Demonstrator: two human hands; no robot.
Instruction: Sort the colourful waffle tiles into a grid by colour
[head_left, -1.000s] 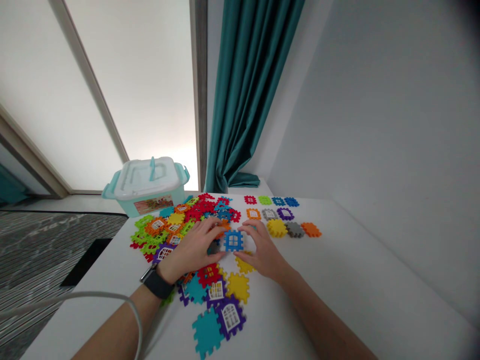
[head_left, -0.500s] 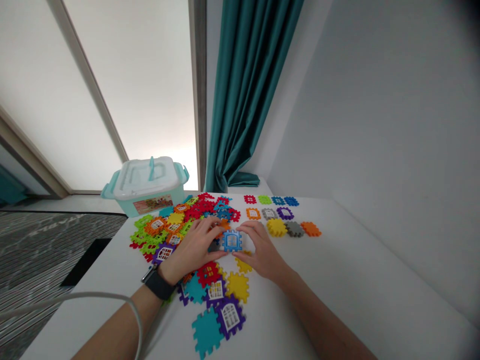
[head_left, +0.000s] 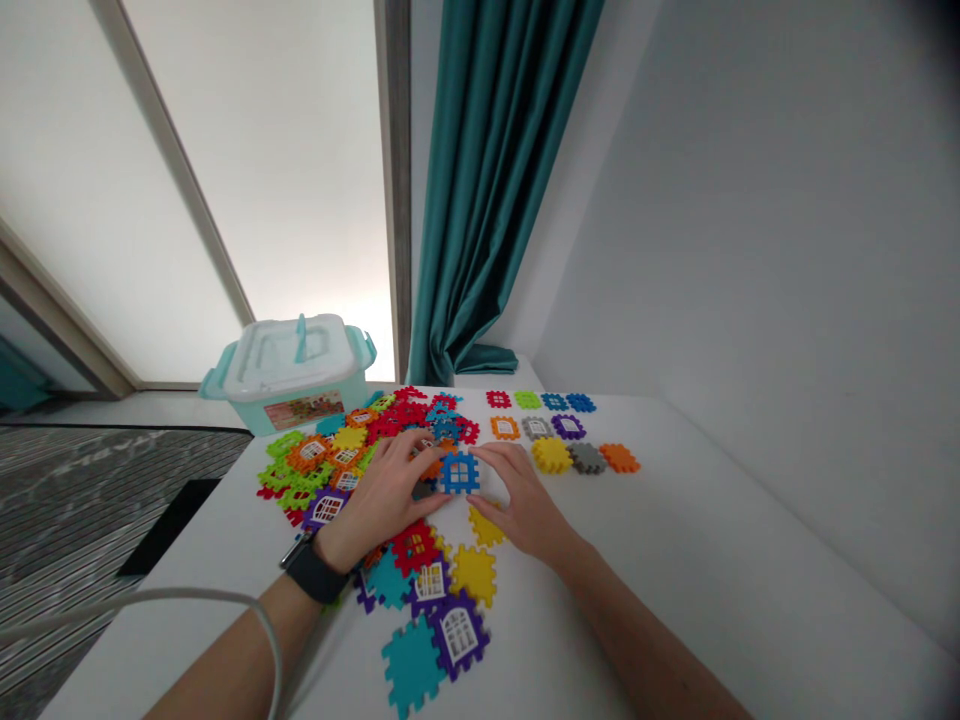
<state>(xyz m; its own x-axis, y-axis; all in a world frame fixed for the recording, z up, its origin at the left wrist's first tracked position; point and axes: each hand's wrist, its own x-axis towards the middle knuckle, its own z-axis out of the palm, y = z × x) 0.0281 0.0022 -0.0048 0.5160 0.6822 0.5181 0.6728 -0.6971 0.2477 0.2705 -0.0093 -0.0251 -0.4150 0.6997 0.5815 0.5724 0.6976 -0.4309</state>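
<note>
A blue window-pattern tile (head_left: 459, 472) stands on edge on the white table (head_left: 697, 560), pinched between my two hands. My left hand (head_left: 382, 492), with a black watch on the wrist, holds its left side, fingers curled over the pile. My right hand (head_left: 521, 500) holds its right side with thumb and fingers. A heap of coloured interlocking tiles (head_left: 352, 445) lies under and behind my left hand. More tiles lie in front of the hands, among them a yellow one (head_left: 474, 573), a purple window tile (head_left: 459, 632) and a teal one (head_left: 411, 665).
A mint storage box with a clear lid (head_left: 289, 372) stands at the table's far left corner. Sorted tiles lie in rows at the back right, including an orange one (head_left: 619, 457) and a grey one (head_left: 587, 458). A teal curtain (head_left: 495, 180) hangs behind. A white cable (head_left: 150, 600) crosses my left arm.
The blue window tile has gone from lying tilted between my hands to standing upright a little farther back. Both hands shifted slightly away from me with it.
</note>
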